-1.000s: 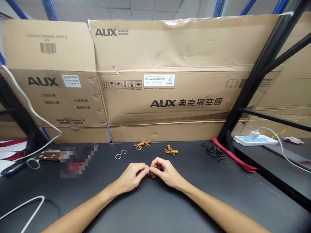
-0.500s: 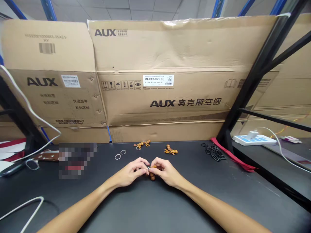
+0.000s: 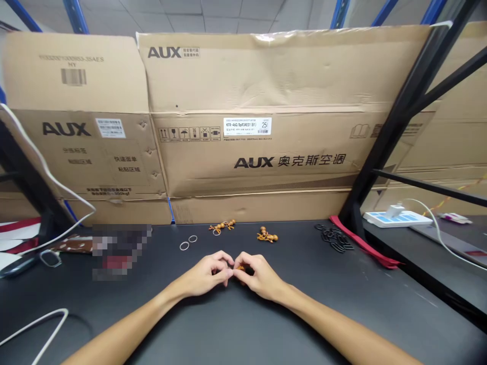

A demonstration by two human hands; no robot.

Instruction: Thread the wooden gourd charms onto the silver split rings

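Over the middle of the table, my left hand (image 3: 210, 274) and my right hand (image 3: 259, 276) meet fingertip to fingertip, both closed in a pinch. A bit of orange-brown cord (image 3: 240, 267) shows between my right fingers, part of a wooden gourd pendant mostly hidden in that hand. My left thumb and index finger pinch at a metal key ring, which the fingers now cover. Beyond my hands lie two loose silver key rings (image 3: 184, 246), a pile of gourd pendants (image 3: 224, 225) with a ring by it, and further gourd pendants (image 3: 268, 234).
Black oval links (image 3: 337, 238) lie in a heap at the right, beside a red strap (image 3: 365, 245). A white power strip (image 3: 397, 219) sits farther right. Large cardboard boxes (image 3: 289, 76) wall off the back. A white cable (image 3: 63, 314) loops at the front left.
My hands have turned slightly and drawn tighter together. The metal ring and brown gourd that showed between and below my fingers are now covered.
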